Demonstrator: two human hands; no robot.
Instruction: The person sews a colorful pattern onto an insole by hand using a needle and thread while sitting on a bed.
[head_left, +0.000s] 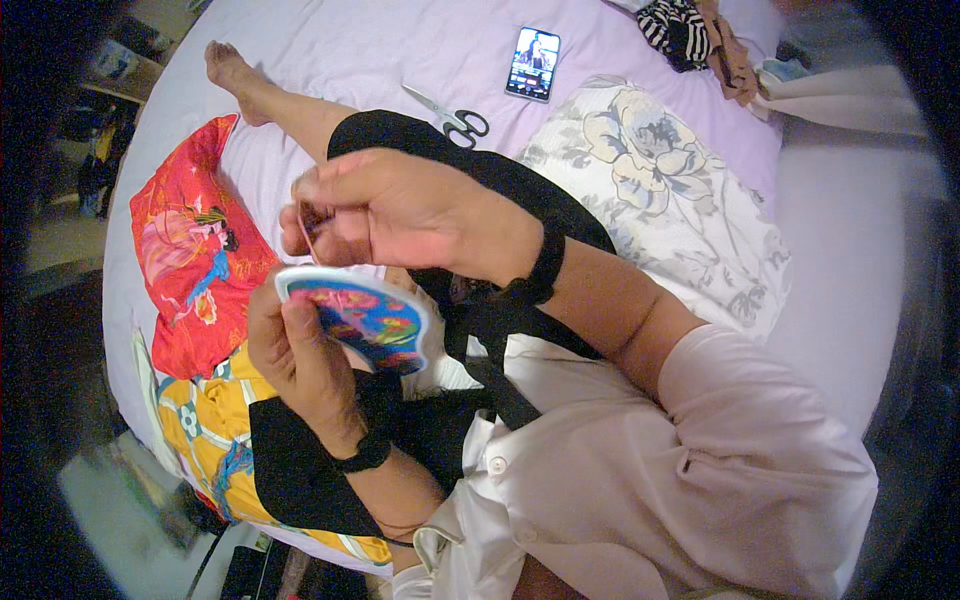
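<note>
My left hand (304, 345) grips a small stiff decorated piece (375, 319) with a white rim. Its face is blue with pink, yellow and green motifs, and my thumb lies over its near edge. Just above it, my right hand (412, 210) is turned palm towards me with fingers curled. A thin pinkish strand (307, 236), like thread, runs from its fingertips down towards the piece's rim. Whether a needle is in those fingers cannot be made out. Black bands circle both wrists.
On the pale lilac bedsheet (315, 45) lie black-handled scissors (450, 120), a lit smartphone (533, 64) and a striped scrunchie (675, 34). A white floral cushion (652, 150) is at right. Left are red printed fabric (199, 255), yellow fabric (195, 427) and blue thread strands (232, 472).
</note>
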